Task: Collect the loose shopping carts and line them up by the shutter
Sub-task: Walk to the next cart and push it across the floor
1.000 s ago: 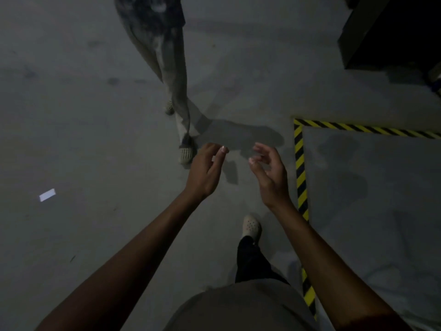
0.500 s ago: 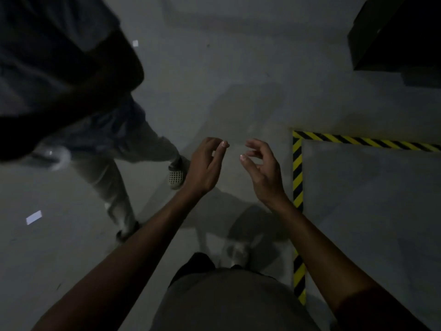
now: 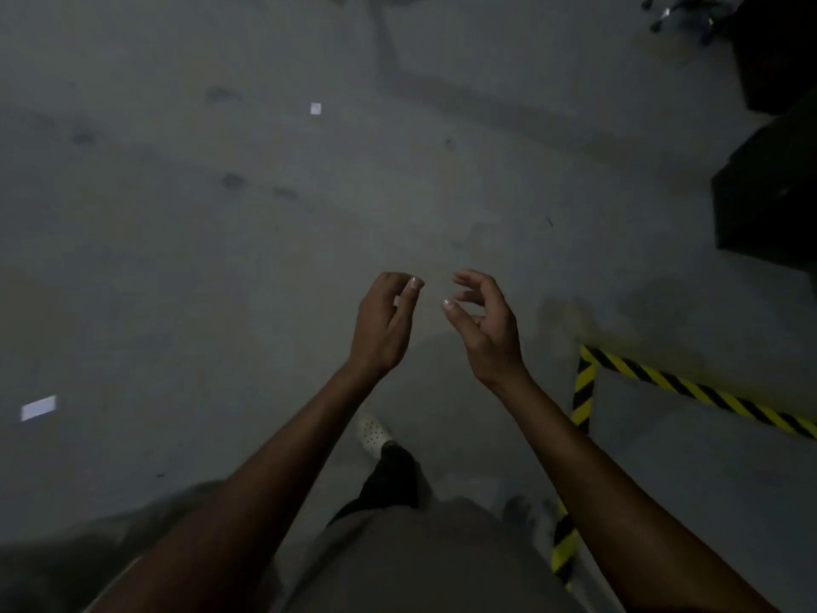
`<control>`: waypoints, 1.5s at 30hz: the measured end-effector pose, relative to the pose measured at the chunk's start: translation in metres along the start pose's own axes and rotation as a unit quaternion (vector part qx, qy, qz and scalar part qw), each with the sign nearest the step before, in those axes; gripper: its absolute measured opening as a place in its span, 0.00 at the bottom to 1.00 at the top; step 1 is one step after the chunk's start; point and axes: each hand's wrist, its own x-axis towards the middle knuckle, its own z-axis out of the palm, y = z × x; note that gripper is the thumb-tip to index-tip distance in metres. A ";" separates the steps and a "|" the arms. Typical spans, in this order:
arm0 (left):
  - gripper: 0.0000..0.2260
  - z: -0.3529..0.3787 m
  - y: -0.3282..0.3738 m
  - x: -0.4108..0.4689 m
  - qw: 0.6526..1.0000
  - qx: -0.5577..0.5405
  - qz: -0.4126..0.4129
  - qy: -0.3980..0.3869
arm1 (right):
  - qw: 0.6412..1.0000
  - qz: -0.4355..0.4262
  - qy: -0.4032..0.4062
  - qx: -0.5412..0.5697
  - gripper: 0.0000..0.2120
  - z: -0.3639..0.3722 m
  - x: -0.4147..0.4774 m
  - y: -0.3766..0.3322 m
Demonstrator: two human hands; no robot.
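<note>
- I am holding my left hand (image 3: 383,323) out in front of me above the floor, its fingers loosely curled toward the thumb and gripping nothing.
- I am holding my right hand (image 3: 486,329) just beside it, palm turned inward, fingers relaxed and slightly spread, also carrying nothing.
- The 2 hands are facing each other across a narrow gap and are not touching.
- I am standing on a grey concrete floor (image 3: 199,267), and 1 white shoe (image 3: 373,431) and a black trouser leg (image 3: 391,475) are showing between my forearms.
- Yellow-and-black hazard tape (image 3: 582,391) is forming a corner on the floor, to the right of my right forearm.
- 2 white scraps are lying on the floor: 1 scrap (image 3: 39,407) far to my left and 1 smaller scrap (image 3: 315,108) well ahead of my hands.
- A dark boxy shape (image 3: 769,205) is sitting at the right edge.
- A dim tangle of metal (image 3: 681,13) is showing in the top right corner, well apart from both hands. It is too dark and blurred for me to tell whether it is 1 of the carts.
</note>
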 end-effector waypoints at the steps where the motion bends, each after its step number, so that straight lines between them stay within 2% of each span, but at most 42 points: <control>1: 0.21 -0.009 -0.009 0.021 1.000 -0.001 -0.011 0.013 | 1.000 0.000 -0.009 0.001 0.23 0.011 0.024 -0.004; 10: 0.22 -0.119 -0.067 0.180 0.987 0.044 -0.068 0.135 | 0.990 -0.082 -0.112 -0.010 0.23 0.131 0.220 -0.057; 18: 0.20 -0.167 -0.142 0.267 0.972 0.076 -0.153 0.163 | 0.971 -0.186 -0.141 0.054 0.22 0.216 0.406 -0.140; 24: 0.22 -0.187 -0.190 0.401 0.965 0.084 -0.168 0.183 | 0.957 -0.220 -0.161 0.100 0.22 0.269 0.557 -0.155; 27: 0.22 -0.206 -0.196 0.491 0.963 0.098 -0.149 0.203 | 0.958 -0.195 -0.178 0.113 0.23 0.293 0.626 -0.146; 30: 0.25 -0.235 -0.185 0.590 0.964 0.106 -0.104 0.221 | 0.962 -0.164 -0.187 0.116 0.22 0.316 0.691 -0.135; 34: 0.25 -0.286 -0.161 0.701 0.956 0.107 -0.039 0.269 | 0.965 -0.127 -0.197 0.114 0.24 0.346 0.761 -0.121; 40: 0.23 -0.367 -0.147 0.820 0.938 0.100 0.057 0.326 | 0.969 -0.087 -0.204 0.107 0.23 0.400 0.843 -0.107; 45: 0.23 -0.429 -0.192 0.893 0.925 0.100 0.072 0.360 | 0.966 -0.085 -0.233 0.077 0.18 0.475 0.918 -0.103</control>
